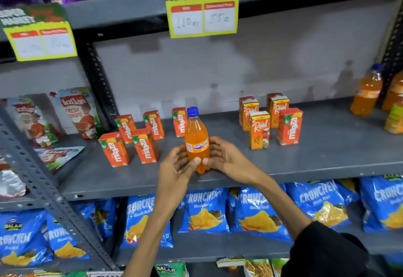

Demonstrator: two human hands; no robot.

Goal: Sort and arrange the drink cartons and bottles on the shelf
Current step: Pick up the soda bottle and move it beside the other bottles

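Observation:
An orange Fanta bottle (197, 137) with a blue cap stands upright near the front edge of the grey shelf (305, 163). My left hand (177, 165) and my right hand (226, 159) wrap its lower half from both sides, thumbs meeting in front. Several orange Maaza cartons (144, 145) stand to the left, one more (179, 121) right behind the bottle. To the right stands a group of Real cartons (259, 129) with one Maaza carton (289, 126) among them. Two larger orange bottles (367, 91) stand at the far right.
Tomato sauce pouches (76, 113) fill the neighbouring bay on the left, past a perforated upright post (98, 76). Blue crisp bags (205, 211) line the shelf below. Yellow price tags (201, 8) hang from the shelf above. A yellow-green pack (394, 119) sits at the right edge.

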